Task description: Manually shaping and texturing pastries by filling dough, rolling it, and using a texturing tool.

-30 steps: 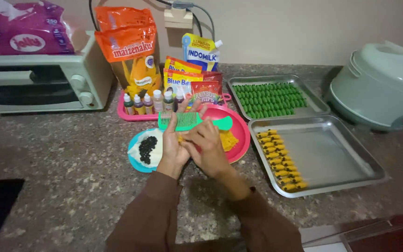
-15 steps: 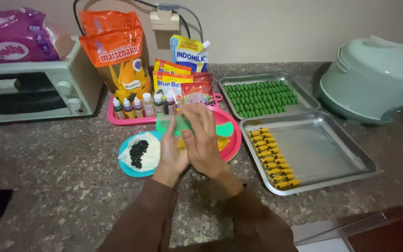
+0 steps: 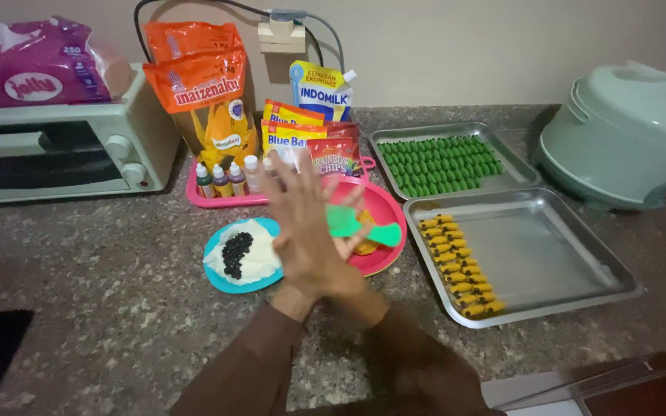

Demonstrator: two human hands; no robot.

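My right hand (image 3: 306, 231) lies flat on top of my left hand (image 3: 346, 248), palms pressed together and blurred, fingers spread. Anything between the palms is hidden. They hover over the edge of a pink plate (image 3: 391, 208) that carries a green scraper (image 3: 364, 229) and a bit of yellow dough (image 3: 365, 246). Just left is a blue plate (image 3: 221, 283) with a white sheet and a pile of small black chips (image 3: 237, 253). To the right, a steel tray (image 3: 549, 254) holds a column of yellow dough pieces (image 3: 456, 262).
A second steel tray (image 3: 383, 136) with green pieces (image 3: 441, 162) sits behind. Small colouring bottles (image 3: 229, 179) stand in a pink tray, with orange bags (image 3: 206, 100) and packets behind them. A toaster oven (image 3: 55, 154) is at the left and a green cooker (image 3: 626, 139) at the right.
My hands have slid across each other: they were side by side over the pink plate, and now the right palm crosses over the left. The view has shifted slightly.
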